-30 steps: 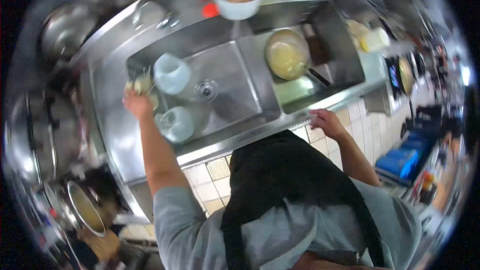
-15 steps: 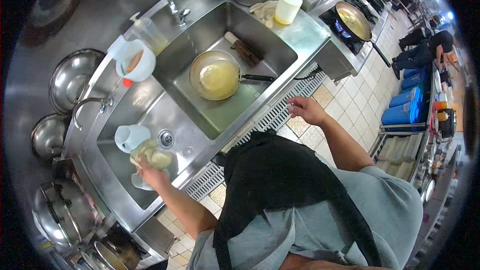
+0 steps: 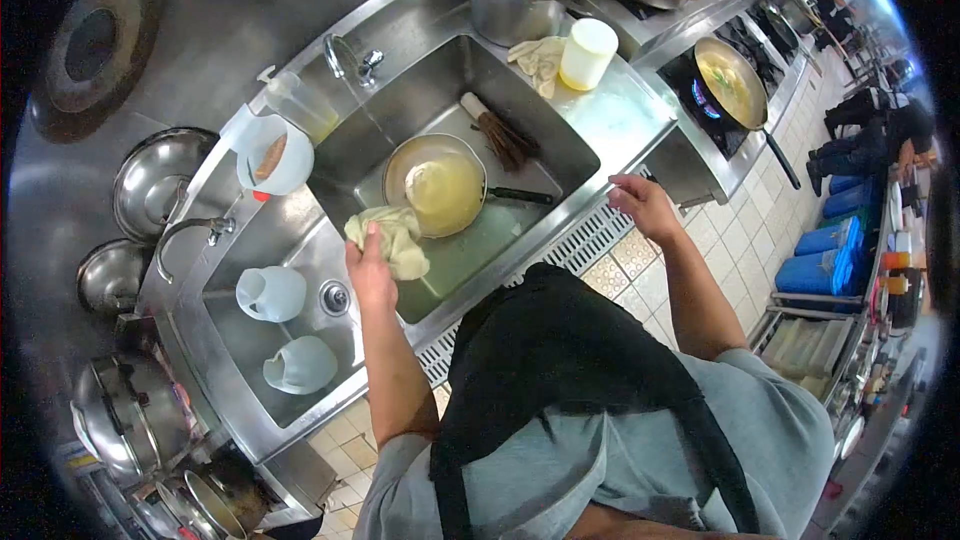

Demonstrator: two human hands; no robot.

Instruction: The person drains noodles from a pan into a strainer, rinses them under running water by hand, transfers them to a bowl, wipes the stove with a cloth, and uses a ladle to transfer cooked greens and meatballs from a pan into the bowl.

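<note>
My left hand (image 3: pixel 371 275) grips a pale yellow cloth (image 3: pixel 392 240) above the divider between the two sink basins. Just beyond the cloth, a frying pan (image 3: pixel 400 168) with cloudy yellowish liquid sits in the right basin, its black handle pointing right. A bundled stick brush (image 3: pixel 505 138) with a pale grip lies behind the pan. My right hand (image 3: pixel 645 205) hovers past the sink's front edge, fingers loosely bent and apart, with nothing in it. Two cut plastic jugs (image 3: pixel 275 293) rest in the left basin.
A thin stream runs from the back faucet (image 3: pixel 350 58). On the right ledge stand a white tub (image 3: pixel 588 52) and another cloth (image 3: pixel 538 60). A second pan (image 3: pixel 735 90) is on a lit burner, its handle jutting over the aisle. People are at the far right.
My left hand has carried the cloth from the left basin rightward to near the pan, uncovering the lower jug. Water now runs from the back faucet. My right hand has shifted slightly.
</note>
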